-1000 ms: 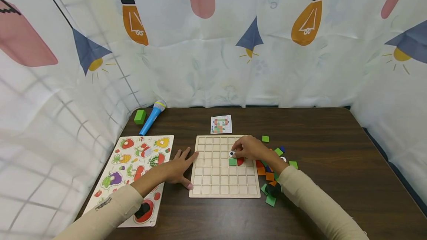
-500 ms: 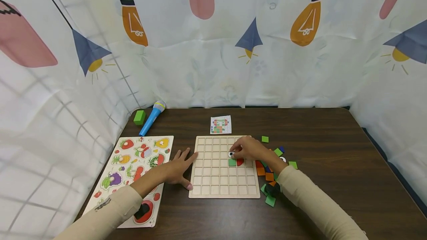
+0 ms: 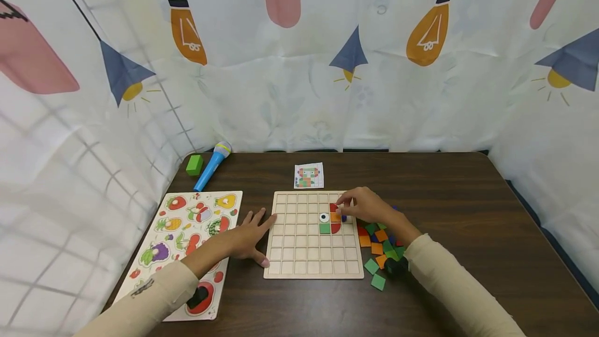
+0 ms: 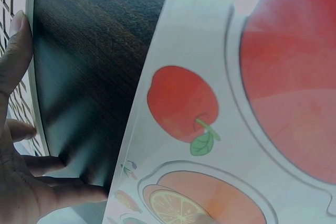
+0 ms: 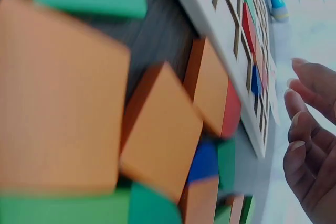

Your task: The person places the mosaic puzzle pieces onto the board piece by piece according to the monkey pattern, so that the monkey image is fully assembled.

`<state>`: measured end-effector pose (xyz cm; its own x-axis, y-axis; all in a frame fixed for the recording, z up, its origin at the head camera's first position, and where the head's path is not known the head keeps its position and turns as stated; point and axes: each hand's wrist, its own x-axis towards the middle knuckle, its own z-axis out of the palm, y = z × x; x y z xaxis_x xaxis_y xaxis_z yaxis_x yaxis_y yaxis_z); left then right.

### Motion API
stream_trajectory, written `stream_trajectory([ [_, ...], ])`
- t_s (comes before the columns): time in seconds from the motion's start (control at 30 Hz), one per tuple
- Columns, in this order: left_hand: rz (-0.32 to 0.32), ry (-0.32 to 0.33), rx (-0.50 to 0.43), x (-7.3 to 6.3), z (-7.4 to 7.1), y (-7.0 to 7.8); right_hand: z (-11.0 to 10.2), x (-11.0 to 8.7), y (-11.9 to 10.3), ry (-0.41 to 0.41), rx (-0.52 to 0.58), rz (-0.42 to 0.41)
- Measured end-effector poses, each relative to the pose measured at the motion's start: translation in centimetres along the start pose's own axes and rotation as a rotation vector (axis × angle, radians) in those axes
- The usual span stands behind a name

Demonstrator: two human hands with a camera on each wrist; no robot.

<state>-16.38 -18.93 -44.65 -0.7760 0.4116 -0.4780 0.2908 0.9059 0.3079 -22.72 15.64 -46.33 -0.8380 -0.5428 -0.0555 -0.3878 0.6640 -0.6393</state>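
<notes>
A wooden grid board (image 3: 292, 264) lies on the table. My left hand (image 3: 247, 235) is spread, fingertips and thumb at the board's left edge. The left wrist view shows the thumb (image 4: 18, 40) at the rim. On the board's right half sit a round eye piece (image 3: 324, 218), a green square (image 3: 325, 228), an orange square (image 3: 335, 217), a lower red piece (image 3: 335, 228), an upper red piece (image 3: 333, 206) and a blue piece (image 3: 343, 218). My right hand (image 3: 369, 206) hovers beside these. Its fingers (image 5: 304, 127) bend loosely, holding nothing in the right wrist view.
Loose orange tiles (image 3: 377, 248), green tiles (image 3: 378, 282) and other colours pile against the board's right side. A fruit puzzle board (image 3: 206, 264) lies at left. Behind are a green block (image 3: 194, 165), a blue toy microphone (image 3: 210, 170) and a pattern card (image 3: 309, 176).
My right hand has let go of the eye piece, which now lies in its square, and moved up and right. The orange, upper red and blue pieces came into view. The left hand stayed still.
</notes>
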Motion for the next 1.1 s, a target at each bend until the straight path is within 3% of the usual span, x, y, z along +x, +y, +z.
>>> stream_trajectory([
  [0.17,0.002,0.0,0.012,0.3,0.1,0.0,-1.1,-1.2,1.5,0.045,0.002,0.043],
  [0.73,-0.008,-0.003,-0.011,0.0,0.0,0.0,-4.8,-5.8,5.9,0.181,0.034,0.075],
  [1.1,-0.005,-0.007,-0.008,-0.1,0.0,-0.1,-4.9,-6.1,7.5,0.181,-0.05,0.147],
])
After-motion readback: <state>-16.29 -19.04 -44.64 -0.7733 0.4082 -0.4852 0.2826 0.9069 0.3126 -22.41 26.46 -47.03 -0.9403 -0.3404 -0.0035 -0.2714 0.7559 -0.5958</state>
